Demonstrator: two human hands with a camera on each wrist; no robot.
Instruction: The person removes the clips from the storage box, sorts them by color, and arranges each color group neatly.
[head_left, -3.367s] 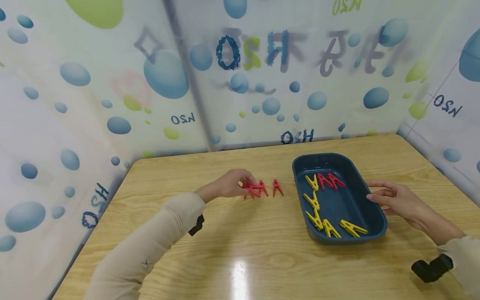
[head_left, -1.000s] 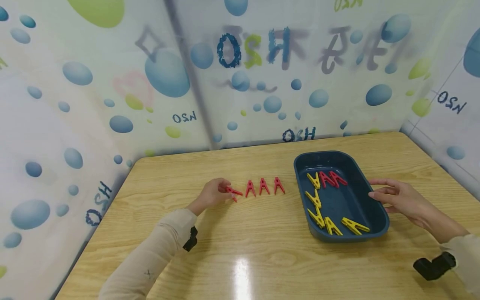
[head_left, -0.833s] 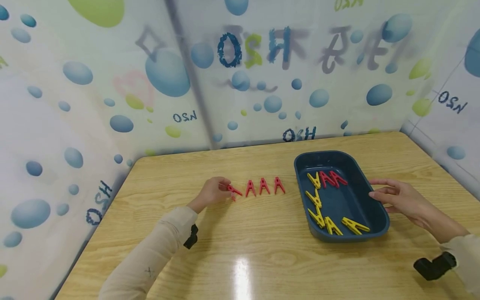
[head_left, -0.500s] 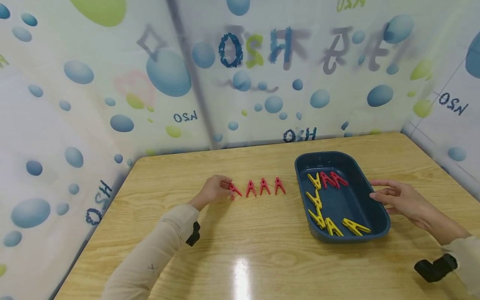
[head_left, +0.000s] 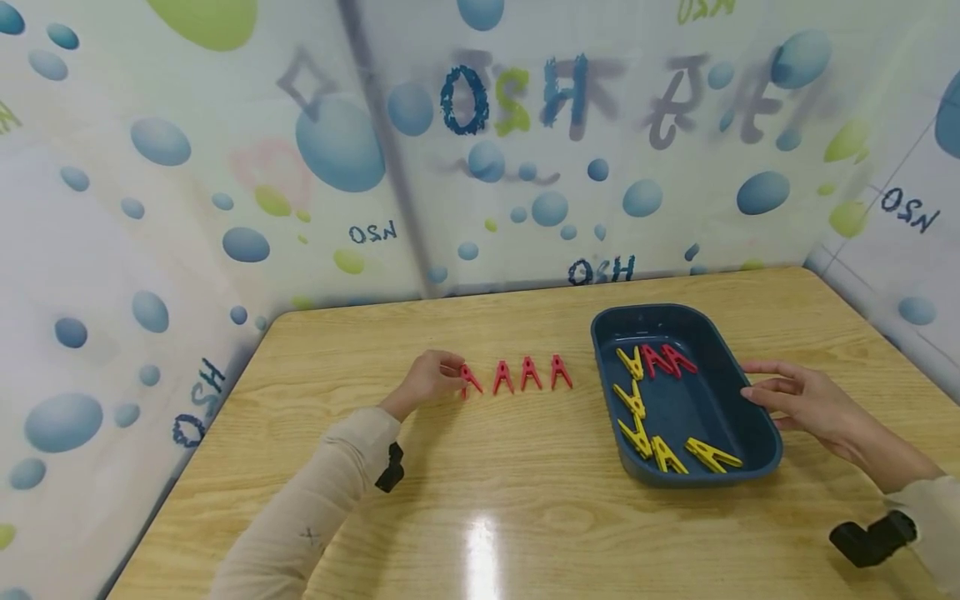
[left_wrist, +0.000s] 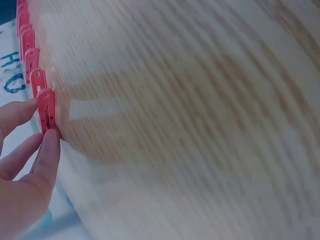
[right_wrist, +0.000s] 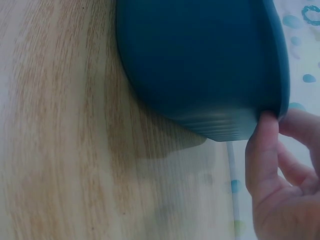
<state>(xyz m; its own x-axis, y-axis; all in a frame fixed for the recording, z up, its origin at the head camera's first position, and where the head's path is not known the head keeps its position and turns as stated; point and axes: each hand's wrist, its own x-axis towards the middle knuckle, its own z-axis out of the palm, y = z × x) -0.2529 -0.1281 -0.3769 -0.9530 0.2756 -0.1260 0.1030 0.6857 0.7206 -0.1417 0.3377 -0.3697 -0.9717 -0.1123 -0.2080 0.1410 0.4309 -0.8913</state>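
My left hand (head_left: 427,379) pinches a red clothespin (head_left: 469,380) at the left end of a row on the wooden table. In the left wrist view, thumb and fingertips grip the near part of this clothespin (left_wrist: 46,107). Three more red clothespins (head_left: 531,373) stand to its right, evenly spaced, legs toward me. My right hand (head_left: 802,408) holds the right rim of a dark blue plastic bin (head_left: 693,408); its thumb is at the edge in the right wrist view. Inside lie two red clothespins (head_left: 667,361) and several yellow clothespins (head_left: 633,400), along the left and near sides.
The wooden table (head_left: 480,467) reaches back to a printed curtain (head_left: 480,225) with blue and green spots. The bin stands right of the row, a short gap from the rightmost red clothespin. A black wrist device (head_left: 391,468) sits under the left sleeve.
Overlapping red clothespins on the table are now spread in a row. My left hand has moved left and turned the end clothespin in line with the others. The right hand stays on the bin.
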